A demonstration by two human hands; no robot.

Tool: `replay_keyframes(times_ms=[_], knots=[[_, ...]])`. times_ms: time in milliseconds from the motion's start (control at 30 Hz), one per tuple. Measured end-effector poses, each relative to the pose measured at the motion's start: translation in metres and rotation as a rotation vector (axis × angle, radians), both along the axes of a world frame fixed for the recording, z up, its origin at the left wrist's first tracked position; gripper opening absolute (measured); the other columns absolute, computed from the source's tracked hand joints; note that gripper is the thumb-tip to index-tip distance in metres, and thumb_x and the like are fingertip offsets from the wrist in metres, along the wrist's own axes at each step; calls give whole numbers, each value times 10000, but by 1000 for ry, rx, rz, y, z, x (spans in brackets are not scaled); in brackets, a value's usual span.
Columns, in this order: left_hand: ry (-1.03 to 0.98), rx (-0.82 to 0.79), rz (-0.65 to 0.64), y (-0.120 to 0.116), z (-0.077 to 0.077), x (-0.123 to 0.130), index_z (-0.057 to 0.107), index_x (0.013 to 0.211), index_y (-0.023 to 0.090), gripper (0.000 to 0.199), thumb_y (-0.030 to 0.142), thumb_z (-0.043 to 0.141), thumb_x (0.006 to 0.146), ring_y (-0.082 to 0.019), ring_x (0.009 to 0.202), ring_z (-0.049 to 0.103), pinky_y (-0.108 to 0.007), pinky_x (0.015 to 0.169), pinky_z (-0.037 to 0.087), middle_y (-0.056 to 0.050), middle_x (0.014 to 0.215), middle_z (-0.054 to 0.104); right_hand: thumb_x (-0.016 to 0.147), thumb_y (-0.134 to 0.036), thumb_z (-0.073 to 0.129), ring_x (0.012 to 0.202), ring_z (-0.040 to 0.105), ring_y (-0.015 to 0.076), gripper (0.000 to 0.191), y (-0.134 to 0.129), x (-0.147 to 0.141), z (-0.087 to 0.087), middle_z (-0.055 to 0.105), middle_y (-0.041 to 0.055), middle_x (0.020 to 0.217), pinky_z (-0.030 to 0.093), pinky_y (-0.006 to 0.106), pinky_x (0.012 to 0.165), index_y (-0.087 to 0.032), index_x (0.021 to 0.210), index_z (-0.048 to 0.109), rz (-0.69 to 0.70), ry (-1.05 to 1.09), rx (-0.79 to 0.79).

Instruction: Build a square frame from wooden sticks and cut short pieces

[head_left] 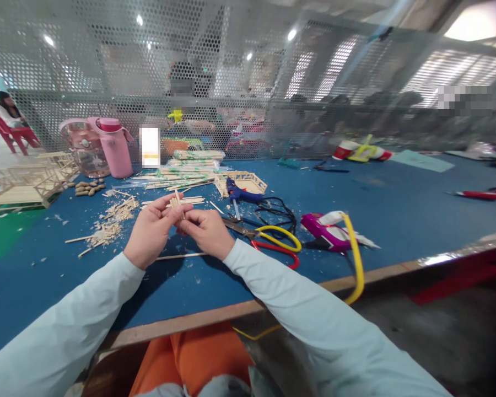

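Between my two hands, above the blue table, is a small bundle of short wooden sticks. My left hand pinches it from the left. The fingers of my right hand close on its lower right side. How the sticks are joined, if at all, is too small to tell. Below my hands a single long stick lies flat. To the right of my right hand rest scissors with one yellow and one red handle. A blue glue gun lies behind them.
Cut stick pieces are heaped at left, near peanuts. Stick-built models stand at far left. A pink bottle and packs of sticks line the back, before a perforated metal screen. A purple tool lies right.
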State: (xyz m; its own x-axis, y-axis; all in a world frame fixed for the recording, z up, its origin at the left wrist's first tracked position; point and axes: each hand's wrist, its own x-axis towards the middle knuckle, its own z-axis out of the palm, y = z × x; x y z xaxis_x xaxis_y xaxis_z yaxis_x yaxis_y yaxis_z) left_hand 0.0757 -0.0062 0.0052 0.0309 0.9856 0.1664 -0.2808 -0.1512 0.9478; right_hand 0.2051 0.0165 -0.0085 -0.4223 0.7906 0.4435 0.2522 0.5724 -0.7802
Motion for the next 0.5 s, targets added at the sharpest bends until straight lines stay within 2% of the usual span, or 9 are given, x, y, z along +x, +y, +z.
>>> replay_keyframes(times_ms=[133,233,300,500], knots=[[-32,-25,9,2,0,-1,630,945,140,350,314,716,653,-120,720,616,-236,691,466,-37,794,707,760,-273,559,565,481,88,179,1,1,2,573,-15,601,380,197,559,-120,695,627,52,-32,18],[-31,-19,8,2,2,-2,638,863,149,283,316,716,648,-104,639,593,-225,613,453,-30,771,702,820,-321,485,599,532,103,281,1,3,6,607,16,643,415,214,599,-110,696,623,110,-6,-12],[-31,-10,4,2,3,-2,633,829,150,257,314,712,648,-92,576,565,-228,581,446,-28,760,698,841,-342,453,588,547,107,332,0,3,7,617,28,639,427,222,601,-111,665,614,96,8,-39],[-67,-34,-23,-2,3,1,628,851,137,285,311,716,643,-94,554,540,-230,527,438,-40,764,688,831,-330,474,599,569,114,312,2,4,5,618,16,617,448,230,613,-134,621,598,120,17,-83]])
